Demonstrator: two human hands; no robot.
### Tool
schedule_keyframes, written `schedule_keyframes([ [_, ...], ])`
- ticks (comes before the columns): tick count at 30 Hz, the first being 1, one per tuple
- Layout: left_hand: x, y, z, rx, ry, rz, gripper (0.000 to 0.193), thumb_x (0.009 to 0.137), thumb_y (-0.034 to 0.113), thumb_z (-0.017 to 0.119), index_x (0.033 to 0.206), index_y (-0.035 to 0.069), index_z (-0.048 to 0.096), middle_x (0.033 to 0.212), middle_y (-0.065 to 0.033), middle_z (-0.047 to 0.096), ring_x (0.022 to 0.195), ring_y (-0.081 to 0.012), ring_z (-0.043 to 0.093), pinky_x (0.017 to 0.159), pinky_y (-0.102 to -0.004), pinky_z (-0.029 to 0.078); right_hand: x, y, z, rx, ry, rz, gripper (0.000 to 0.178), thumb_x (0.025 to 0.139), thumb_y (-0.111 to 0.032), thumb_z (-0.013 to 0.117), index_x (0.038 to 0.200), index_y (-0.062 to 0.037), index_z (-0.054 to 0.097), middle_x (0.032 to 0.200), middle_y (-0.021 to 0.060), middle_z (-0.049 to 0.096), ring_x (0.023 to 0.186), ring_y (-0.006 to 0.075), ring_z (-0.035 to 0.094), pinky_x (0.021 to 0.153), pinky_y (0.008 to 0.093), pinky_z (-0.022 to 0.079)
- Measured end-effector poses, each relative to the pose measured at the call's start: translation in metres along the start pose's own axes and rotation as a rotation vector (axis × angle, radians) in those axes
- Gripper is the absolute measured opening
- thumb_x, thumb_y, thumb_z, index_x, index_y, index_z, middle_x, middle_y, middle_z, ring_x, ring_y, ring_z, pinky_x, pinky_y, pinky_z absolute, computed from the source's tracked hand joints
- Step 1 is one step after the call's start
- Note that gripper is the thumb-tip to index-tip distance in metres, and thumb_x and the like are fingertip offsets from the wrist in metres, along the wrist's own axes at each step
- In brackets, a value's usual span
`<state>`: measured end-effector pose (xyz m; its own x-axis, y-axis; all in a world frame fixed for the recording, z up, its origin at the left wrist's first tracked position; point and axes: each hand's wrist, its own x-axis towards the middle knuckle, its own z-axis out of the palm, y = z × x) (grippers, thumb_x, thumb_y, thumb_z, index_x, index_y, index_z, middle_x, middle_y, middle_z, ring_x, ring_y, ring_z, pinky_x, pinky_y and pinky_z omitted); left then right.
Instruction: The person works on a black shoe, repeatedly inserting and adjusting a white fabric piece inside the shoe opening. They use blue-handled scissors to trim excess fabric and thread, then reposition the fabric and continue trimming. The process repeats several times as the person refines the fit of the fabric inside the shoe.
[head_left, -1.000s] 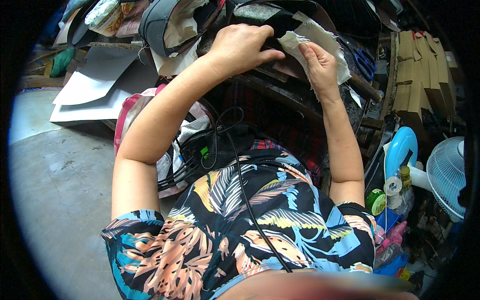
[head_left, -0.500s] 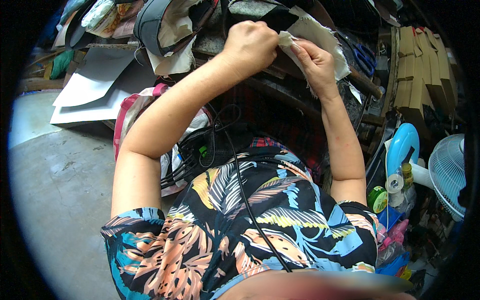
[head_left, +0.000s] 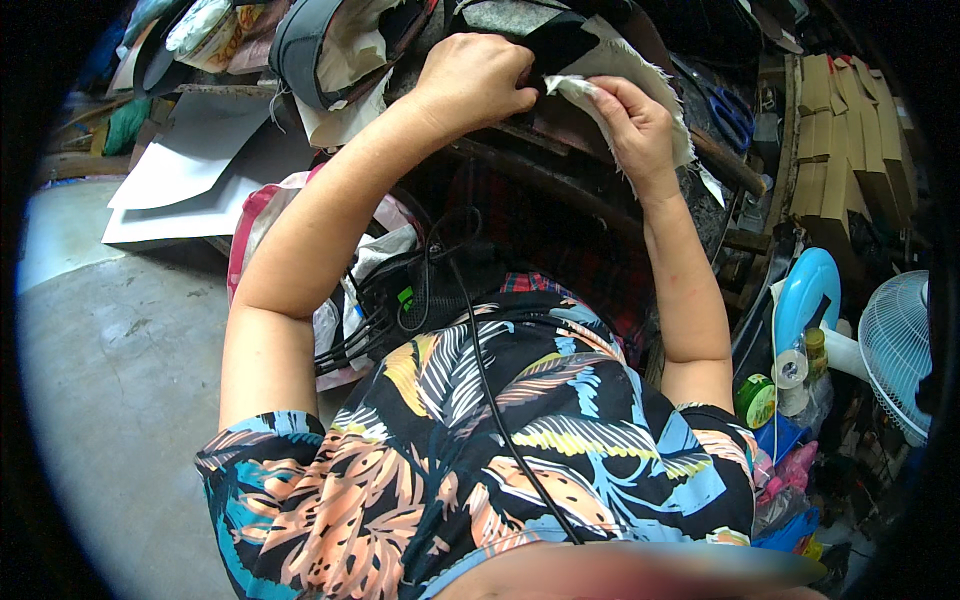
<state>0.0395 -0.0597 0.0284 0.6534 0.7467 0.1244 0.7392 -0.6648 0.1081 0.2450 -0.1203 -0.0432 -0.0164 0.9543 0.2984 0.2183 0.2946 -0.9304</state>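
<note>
My right hand (head_left: 640,132) pinches the folded edge of a cream fabric piece (head_left: 655,92) between thumb and fingers. The cloth has frayed edges and hangs behind that hand, next to a dark panel (head_left: 560,45). To its left, my left hand (head_left: 478,82) is closed, knuckles up, with a gap between it and the cloth's folded tip. What its curled fingers hold, if anything, is hidden. Beyond my left wrist lies a curved black piece (head_left: 298,55) with cream lining, on the cluttered bench.
Blue-handled scissors (head_left: 732,118) lie right of the cloth. Yellowish boxes (head_left: 840,140) are stacked at far right, above a white-blue fan (head_left: 895,345). White sheets (head_left: 190,170) stick out at left over the grey floor (head_left: 120,400). A black cable (head_left: 490,390) crosses my shirt.
My left hand has drawn left, away from the cloth's edge, opening a gap between the hands. My right hand keeps its pinch and has barely moved.
</note>
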Motion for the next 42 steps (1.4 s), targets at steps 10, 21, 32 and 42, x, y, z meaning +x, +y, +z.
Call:
schedule_keyframes([
  [10,-0.008,0.016,0.011,0.118,0.105,0.009,0.02,0.071,0.025,0.067,0.076,0.006,0.072,0.079,-0.0165,0.065,0.08,-0.034,0.067,0.075,-0.0441,0.055,-0.002,-0.004,0.0,-0.169,-0.037,-0.028,0.018,0.098,-0.014,0.06,0.103,-0.0002,0.07,0.092,0.0045,0.071,0.084,0.0091,0.063,0.076,0.0224,0.05],
  [21,-0.014,0.013,0.015,0.09,0.146,0.002,0.023,0.071,0.027,0.072,0.078,0.005,0.068,0.078,-0.0159,0.066,0.079,-0.0338,0.067,0.072,-0.0426,0.055,0.002,-0.011,-0.005,-0.299,-0.181,-0.374,0.018,0.083,-0.018,0.07,0.088,-0.0002,0.072,0.082,0.0108,0.068,0.088,0.0235,0.064,0.079,0.0329,0.051],
  [32,0.01,0.004,0.014,0.086,0.121,0.051,0.02,0.072,0.027,0.071,0.075,0.008,0.072,0.074,-0.0153,0.069,0.074,-0.0322,0.071,0.067,-0.0424,0.057,0.0,-0.017,-0.008,-0.353,-0.288,-0.338,0.015,0.08,-0.016,0.069,0.08,-0.0014,0.066,0.082,0.0109,0.065,0.083,0.0268,0.063,0.075,0.0324,0.05],
  [42,0.01,-0.015,0.018,-0.124,0.027,0.142,0.021,0.083,0.016,0.065,0.103,0.018,0.072,0.085,-0.0143,0.069,0.08,-0.0333,0.068,0.072,-0.0441,0.055,0.001,-0.009,-0.013,0.056,-0.203,-0.071,0.026,0.101,-0.02,0.053,0.117,0.0003,0.055,0.102,0.0152,0.071,0.098,0.0219,0.069,0.086,0.0322,0.054],
])
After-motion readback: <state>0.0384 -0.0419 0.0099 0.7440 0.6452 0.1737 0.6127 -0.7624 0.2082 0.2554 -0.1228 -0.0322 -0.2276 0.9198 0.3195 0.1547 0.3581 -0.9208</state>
